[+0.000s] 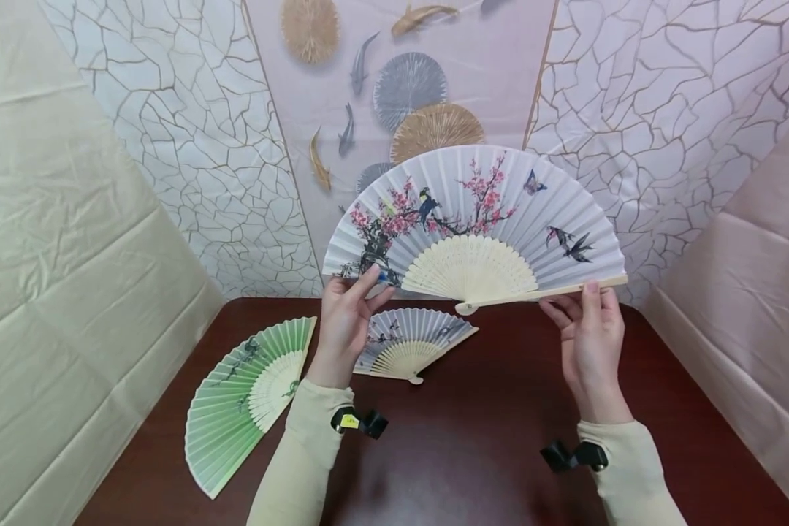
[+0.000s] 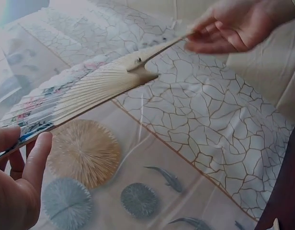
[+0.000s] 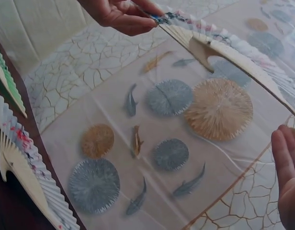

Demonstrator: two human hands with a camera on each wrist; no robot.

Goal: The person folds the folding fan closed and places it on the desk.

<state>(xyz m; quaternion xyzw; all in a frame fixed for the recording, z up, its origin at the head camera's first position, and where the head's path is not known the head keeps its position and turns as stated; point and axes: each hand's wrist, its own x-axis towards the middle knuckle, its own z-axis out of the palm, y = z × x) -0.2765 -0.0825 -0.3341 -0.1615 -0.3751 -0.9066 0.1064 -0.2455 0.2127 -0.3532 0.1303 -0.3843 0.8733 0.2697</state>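
A white folding fan (image 1: 460, 190) is spread wide and held up above the table, painted with pink blossoms, birds and a butterfly, its pale ribs meeting at a pivot at the bottom. My left hand (image 1: 347, 321) pinches its left end between thumb and fingers; the left wrist view shows this hand (image 2: 23, 177) on the fan's edge. At the other end, my right hand (image 1: 592, 336) holds the right outer rib, thumb in front and fingers behind. In the right wrist view only part of this hand (image 3: 289, 167) shows, below the rib.
On the dark red table (image 1: 460, 438) lie a spread green fan (image 1: 237, 394) at the left and a greyish fan (image 1: 401, 332) behind my left hand. A hanging cloth (image 1: 394, 36) with fish and lily pads covers the back, with beige fabric (image 1: 52, 292) on the sides.
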